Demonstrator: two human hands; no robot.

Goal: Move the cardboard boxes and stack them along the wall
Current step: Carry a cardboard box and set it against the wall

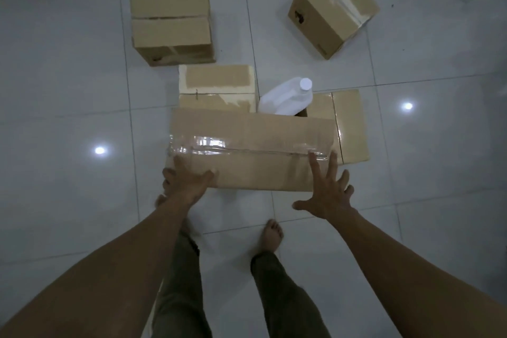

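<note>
On the tiled floor (68, 90): long box (252, 134) lies flat, just ahead of a bare foot (273, 230).
Long axis: left to right, taped seam (247, 149) running along it.
Left hand (186, 181): wraps the near left corner, thumb on top.
Right hand (326, 195): fingers spread wide, fingertips over the right end.
</note>
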